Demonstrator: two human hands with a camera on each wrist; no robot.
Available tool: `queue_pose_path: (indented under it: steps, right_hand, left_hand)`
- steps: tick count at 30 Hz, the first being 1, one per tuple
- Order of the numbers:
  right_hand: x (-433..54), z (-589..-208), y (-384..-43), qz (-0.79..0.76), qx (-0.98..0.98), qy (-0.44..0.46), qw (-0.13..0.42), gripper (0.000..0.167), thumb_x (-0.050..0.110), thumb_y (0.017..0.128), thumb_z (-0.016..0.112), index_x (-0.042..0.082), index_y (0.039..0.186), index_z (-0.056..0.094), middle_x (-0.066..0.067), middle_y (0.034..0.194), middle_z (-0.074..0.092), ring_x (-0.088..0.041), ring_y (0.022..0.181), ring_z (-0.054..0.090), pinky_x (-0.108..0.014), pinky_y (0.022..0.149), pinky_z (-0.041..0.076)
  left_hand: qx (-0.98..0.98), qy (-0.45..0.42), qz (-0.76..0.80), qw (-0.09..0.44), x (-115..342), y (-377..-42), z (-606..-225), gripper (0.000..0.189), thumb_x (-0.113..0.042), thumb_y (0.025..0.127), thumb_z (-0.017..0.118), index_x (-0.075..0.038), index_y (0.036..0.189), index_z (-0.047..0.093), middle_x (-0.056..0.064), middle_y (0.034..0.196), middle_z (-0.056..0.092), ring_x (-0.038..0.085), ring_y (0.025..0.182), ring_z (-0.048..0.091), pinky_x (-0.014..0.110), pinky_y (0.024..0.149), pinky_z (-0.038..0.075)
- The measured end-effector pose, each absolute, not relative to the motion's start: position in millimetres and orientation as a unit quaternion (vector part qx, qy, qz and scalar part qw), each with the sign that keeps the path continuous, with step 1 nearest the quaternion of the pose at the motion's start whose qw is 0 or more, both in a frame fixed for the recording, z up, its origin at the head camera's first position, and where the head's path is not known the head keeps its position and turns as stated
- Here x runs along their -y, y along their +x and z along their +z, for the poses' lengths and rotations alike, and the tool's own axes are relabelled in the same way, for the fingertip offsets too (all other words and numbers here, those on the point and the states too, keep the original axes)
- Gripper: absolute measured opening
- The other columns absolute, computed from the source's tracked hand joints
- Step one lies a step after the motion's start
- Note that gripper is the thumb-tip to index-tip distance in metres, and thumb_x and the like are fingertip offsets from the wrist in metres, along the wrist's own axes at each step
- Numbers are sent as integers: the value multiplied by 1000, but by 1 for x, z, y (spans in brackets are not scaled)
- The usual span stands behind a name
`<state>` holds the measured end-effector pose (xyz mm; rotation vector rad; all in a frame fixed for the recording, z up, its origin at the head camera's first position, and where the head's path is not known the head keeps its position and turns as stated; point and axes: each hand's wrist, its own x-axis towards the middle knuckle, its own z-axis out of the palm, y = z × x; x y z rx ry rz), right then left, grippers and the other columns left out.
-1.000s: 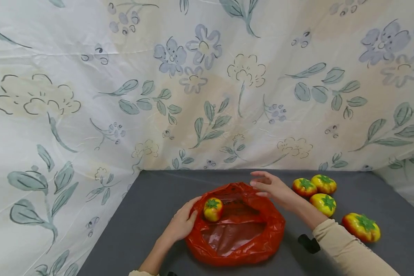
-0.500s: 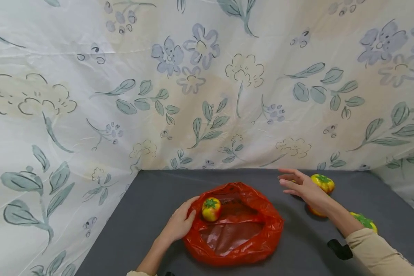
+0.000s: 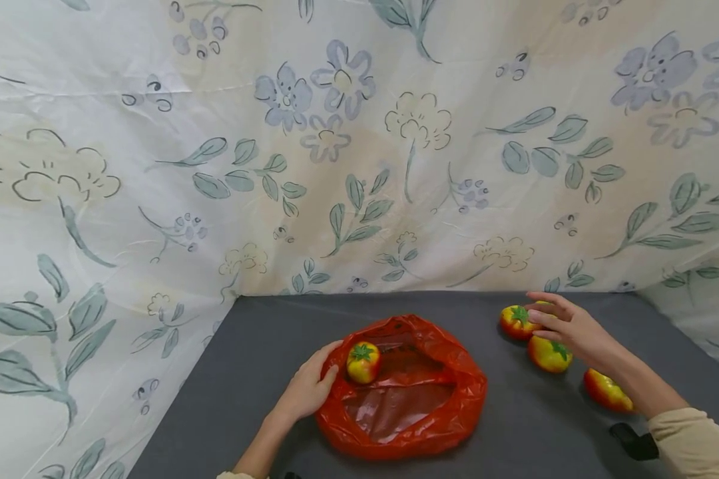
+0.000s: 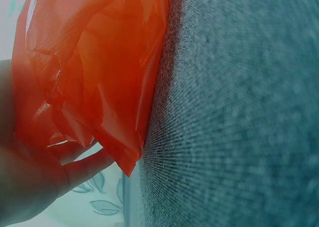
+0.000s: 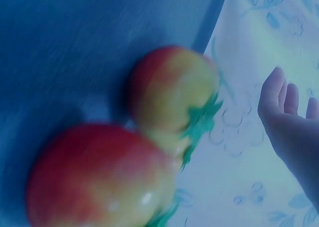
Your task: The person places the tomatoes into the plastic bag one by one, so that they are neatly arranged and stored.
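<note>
A red plastic bag (image 3: 407,439) stands on the dark table with its mouth spread wide. Just inside its left rim sits a red-and-yellow tomato (image 3: 363,362) with a green leafy top. My left hand (image 3: 305,389) holds the bag's left side; the left wrist view shows its fingers (image 4: 89,167) partly behind the red film (image 4: 99,77). Over the loose tomatoes at the right hovers my right hand (image 3: 575,329), its fingers loosely extended and nothing in them. Below it lie one tomato (image 3: 517,322), another tomato (image 3: 549,354) and a nearer tomato (image 3: 608,391), partly covered by the forearm.
A floral cloth (image 3: 419,166) hangs behind the grey table (image 3: 263,346) and along its sides. A black strap end (image 3: 634,442) hangs below the right sleeve (image 3: 695,442). One more tomato is mostly hidden behind the right hand.
My right hand has moved rightward from the bag's far rim to above the loose tomatoes. The left hand stays on the bag, and the tomato in it has kept its place.
</note>
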<state>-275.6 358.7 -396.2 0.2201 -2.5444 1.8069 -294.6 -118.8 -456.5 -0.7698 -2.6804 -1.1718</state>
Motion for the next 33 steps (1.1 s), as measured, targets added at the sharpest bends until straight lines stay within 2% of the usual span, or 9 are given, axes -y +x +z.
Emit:
queue_pose_path:
  steps: [4, 8, 15, 25, 27, 29, 31, 33]
  right_hand:
    - [-375, -401, -271, 576, 815, 58, 9, 60, 31, 100, 50, 7, 148, 22, -30, 145, 24, -3, 104, 53, -30, 85, 51]
    - [-390, -405, -265, 575, 816, 50, 14, 58, 31, 101, 47, 11, 149, 22, -28, 147, 19, -2, 104, 52, -32, 85, 51]
    - [-410, -413, -260, 574, 818, 32, 25, 50, 32, 101, 46, 22, 146, 26, -24, 142, 22, 1, 100, 52, -27, 81, 51]
    - [-435, -426, -253, 552, 833, 10, 45, 61, 34, 101, 46, 17, 151, 17, -22, 137, 27, 11, 95, 49, -23, 78, 51]
    - [-440, -427, -250, 554, 831, 8, 44, 60, 33, 101, 46, 17, 151, 17, -18, 136, 30, 12, 95, 49, -23, 78, 51]
    - [-445, -429, -247, 558, 829, 8, 43, 54, 32, 101, 46, 23, 149, 21, -5, 130, 39, 12, 95, 50, -22, 77, 51]
    - [-450, -432, -244, 556, 830, 4, 42, 54, 31, 102, 46, 22, 149, 21, 1, 127, 40, 12, 94, 51, -22, 77, 51]
    - [-454, -435, -241, 549, 835, 2, 41, 56, 30, 102, 46, 20, 150, 19, -1, 127, 40, 13, 94, 50, -21, 76, 51]
  left_hand:
    - [885, -254, -387, 55, 119, -294, -457, 47, -14, 97, 54, -13, 142, 43, 13, 138, 48, 32, 118, 50, 54, 90, 45]
    - [884, -255, -389, 49, 118, -294, -457, 47, -16, 97, 54, -13, 143, 42, 13, 138, 47, 31, 118, 50, 52, 89, 47]
    - [887, -251, -386, 50, 119, -294, -458, 48, -17, 97, 55, -13, 143, 42, 12, 139, 46, 32, 121, 48, 54, 91, 44]
    - [884, -259, -386, 51, 119, -294, -459, 48, -18, 96, 57, -11, 142, 42, 14, 139, 46, 34, 122, 48, 54, 91, 44]
    - [884, -258, -386, 52, 119, -294, -459, 48, -18, 96, 56, -11, 142, 42, 14, 139, 46, 34, 121, 48, 54, 91, 45]
    - [883, -258, -389, 51, 119, -295, -459, 48, -18, 96, 56, -12, 142, 42, 14, 139, 46, 33, 121, 48, 53, 91, 45]
    - [883, -257, -391, 50, 119, -296, -458, 48, -17, 96, 57, -12, 142, 43, 14, 138, 47, 33, 120, 49, 53, 90, 46]
    - [882, -258, -392, 49, 119, -296, -458, 48, -17, 96, 57, -12, 142, 43, 15, 138, 47, 33, 118, 50, 52, 88, 47]
